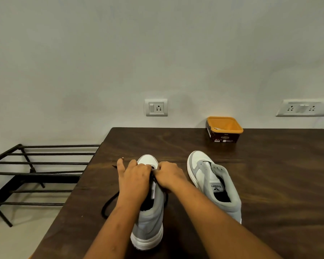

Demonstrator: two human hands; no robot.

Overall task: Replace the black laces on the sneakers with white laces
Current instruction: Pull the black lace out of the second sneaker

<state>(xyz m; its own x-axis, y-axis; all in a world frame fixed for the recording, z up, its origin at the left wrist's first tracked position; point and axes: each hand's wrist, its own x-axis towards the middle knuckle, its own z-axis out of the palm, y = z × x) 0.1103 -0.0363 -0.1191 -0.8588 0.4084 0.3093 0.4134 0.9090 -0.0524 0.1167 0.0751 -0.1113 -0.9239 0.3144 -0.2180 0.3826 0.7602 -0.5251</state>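
1. Between the two hands, over the front eyelets of a grey and white sneaker (150, 227), a black lace (108, 202) is pinched.
2. The left hand (134, 176) is curled over the lace from the left, with one finger held out straight to the side.
3. The right hand (169, 175) is curled against it from the right, and the fingertips of both hands are pressed together on the lace.
4. Behind the grip, toward the person, the lace is seen trailing off the sneaker's left side in a loose loop on the table (269, 184); a shorter piece shows on the right side.
5. The held sneaker is stood on the table with its white toe pointed away from the person, just beyond the grip.
6. To the right of the grip, apart from the first, a second sneaker (213, 184) is set; no lace is visible in it.
7. Farther off and to the right, an orange tub (224, 129) is placed at the table's far edge; its contents cannot be made out.
8. Left of the grip, past the table edge, a black metal rack (36, 165) is seen.
9. On the wall beyond, a socket (156, 107) and a wider socket panel (305, 107) are mounted.
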